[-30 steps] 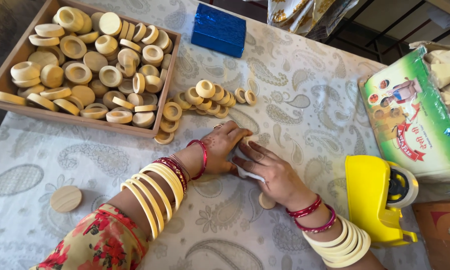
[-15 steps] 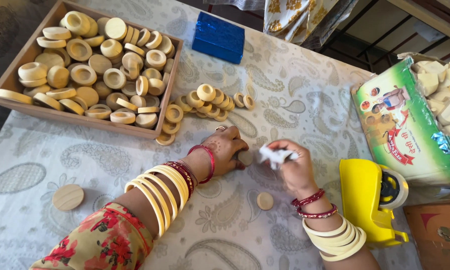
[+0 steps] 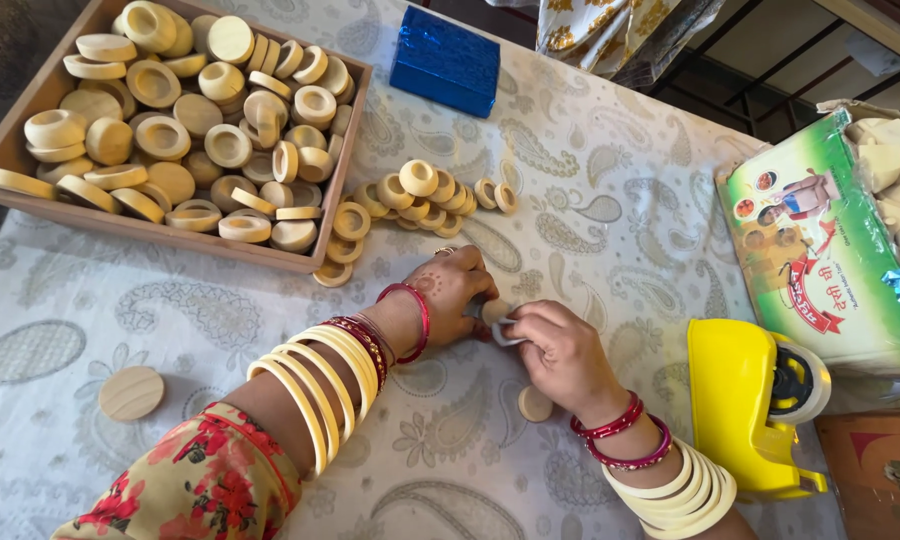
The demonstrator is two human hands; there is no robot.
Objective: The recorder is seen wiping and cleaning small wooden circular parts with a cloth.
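My left hand (image 3: 452,292) pinches a small round wooden piece (image 3: 494,311) against the patterned tablecloth (image 3: 610,250). My right hand (image 3: 560,350) meets it from the right, fingers closed on a thin pale strip (image 3: 503,333), apparently tape, pressed to that piece. Both wrists carry red and cream bangles. A small wooden disc (image 3: 535,403) lies just below my right hand. A row of pale wooden rings (image 3: 420,190) lies on the cloth beyond my hands.
A wooden tray (image 3: 352,150) full of rings and discs stands at the far left. A larger wooden disc (image 3: 131,392) lies near left. A yellow tape dispenser (image 3: 745,405) sits to the right, next to a green printed carton (image 3: 820,250) of pale blocks. A blue box (image 3: 445,60) lies beyond.
My right hand had lifted away to the right with the pale strip; it has come back down against my left hand and the wooden piece. The view shifted slightly.
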